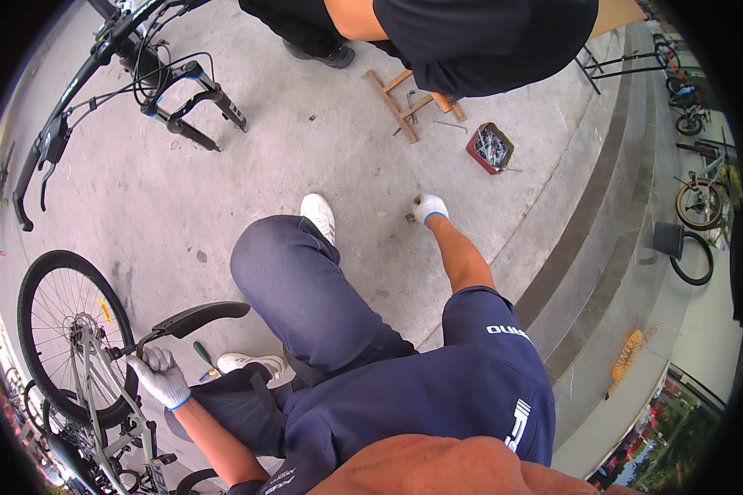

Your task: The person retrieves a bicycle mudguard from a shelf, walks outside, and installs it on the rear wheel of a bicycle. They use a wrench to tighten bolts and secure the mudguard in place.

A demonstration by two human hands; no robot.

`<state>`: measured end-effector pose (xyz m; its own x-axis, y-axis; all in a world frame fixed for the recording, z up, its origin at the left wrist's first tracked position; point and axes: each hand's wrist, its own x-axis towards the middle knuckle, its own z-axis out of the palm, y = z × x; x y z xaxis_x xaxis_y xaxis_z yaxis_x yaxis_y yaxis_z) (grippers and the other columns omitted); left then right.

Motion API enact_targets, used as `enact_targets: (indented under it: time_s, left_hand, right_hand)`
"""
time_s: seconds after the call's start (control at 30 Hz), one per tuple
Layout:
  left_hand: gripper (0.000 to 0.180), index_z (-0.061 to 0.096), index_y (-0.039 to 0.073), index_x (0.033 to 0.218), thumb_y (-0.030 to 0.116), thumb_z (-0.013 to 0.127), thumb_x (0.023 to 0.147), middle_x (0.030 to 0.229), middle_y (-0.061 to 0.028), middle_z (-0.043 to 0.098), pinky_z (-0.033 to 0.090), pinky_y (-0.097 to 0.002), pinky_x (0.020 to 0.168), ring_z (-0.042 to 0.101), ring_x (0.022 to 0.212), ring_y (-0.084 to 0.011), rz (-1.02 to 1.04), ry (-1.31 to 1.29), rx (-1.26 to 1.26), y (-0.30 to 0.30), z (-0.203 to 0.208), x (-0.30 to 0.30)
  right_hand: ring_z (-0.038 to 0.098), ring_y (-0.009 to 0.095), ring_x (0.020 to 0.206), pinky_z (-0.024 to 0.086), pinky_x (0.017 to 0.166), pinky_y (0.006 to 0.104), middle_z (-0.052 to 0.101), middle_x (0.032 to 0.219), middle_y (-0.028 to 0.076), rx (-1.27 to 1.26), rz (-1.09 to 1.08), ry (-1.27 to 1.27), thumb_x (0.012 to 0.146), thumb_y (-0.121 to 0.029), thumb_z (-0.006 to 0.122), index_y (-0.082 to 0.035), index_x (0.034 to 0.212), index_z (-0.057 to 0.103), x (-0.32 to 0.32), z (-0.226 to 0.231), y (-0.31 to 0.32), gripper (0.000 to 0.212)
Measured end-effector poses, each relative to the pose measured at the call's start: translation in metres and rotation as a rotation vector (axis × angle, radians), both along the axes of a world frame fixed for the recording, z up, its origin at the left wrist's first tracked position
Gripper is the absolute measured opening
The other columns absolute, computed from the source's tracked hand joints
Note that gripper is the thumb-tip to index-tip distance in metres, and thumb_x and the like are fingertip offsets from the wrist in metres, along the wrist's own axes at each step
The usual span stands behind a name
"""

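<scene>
My left hand [158, 375], in a white glove with blue trim, is closed round the bracket end of a black bicycle mudguard [200, 318]. The mudguard stretches rightward from that hand toward my knee, beside the rear wheel [35, 338] of a grey bicycle [99, 429]. Away to the right, my right hand [429, 208], gloved the same way, reaches out low over the concrete. Its fingers look curled, with their dark tips bunched; whatever they hold, if anything, is too small to make out. Near the left hand lies a green-handled screwdriver [202, 353].
A bicycle's front fork [191, 103] and handlebar [87, 74] stand at the upper left. Another person [487, 41] in dark clothes bends over a wooden frame [400, 111]. A red box [489, 153] of metal tools lies beyond my right hand. Steps [586, 247] run along the right.
</scene>
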<state>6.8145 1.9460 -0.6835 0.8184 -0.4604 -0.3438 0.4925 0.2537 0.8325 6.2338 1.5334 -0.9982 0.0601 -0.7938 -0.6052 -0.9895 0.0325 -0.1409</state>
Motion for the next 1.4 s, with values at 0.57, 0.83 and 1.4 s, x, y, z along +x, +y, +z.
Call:
enact_targets:
  time_s: [0.57,0.83,1.4]
  left_hand:
    - [0.034,0.054,0.010,0.091,0.036,0.061,0.112,0.069,0.0040,0.030,0.025,-0.0256,0.053,0.025,0.058,-0.0085,-0.118,-0.016,0.225,-0.102,-0.001,-0.018]
    - [0.042,0.042,0.013,0.083,0.037,0.058,0.113,0.069,0.0041,0.031,0.024,-0.0258,0.053,0.024,0.058,-0.0080,-0.205,-0.046,0.285,-0.141,-0.003,-0.026]
    - [0.041,0.043,0.012,0.083,0.036,0.058,0.113,0.070,0.0045,0.030,0.027,-0.0247,0.053,0.027,0.059,-0.0077,-0.241,0.018,0.256,-0.146,-0.004,-0.025]
  right_hand:
    - [0.070,0.041,0.119,0.053,0.105,0.0498,0.074,0.124,0.023,-0.555,-0.141,0.068,0.093,-0.048,0.073,-0.007,0.125,0.075,0.029,-0.109,-0.264,0.052]
    - [0.070,0.039,0.121,0.053,0.107,0.0468,0.075,0.123,0.023,-0.354,-0.252,0.061,0.085,-0.039,0.074,-0.006,0.119,0.076,0.016,-0.087,-0.259,0.047]
    - [0.071,0.043,0.115,0.055,0.102,0.0512,0.076,0.120,0.023,-0.437,-0.641,0.144,0.095,-0.041,0.068,-0.013,0.135,0.072,-0.178,-0.050,-0.218,0.049]
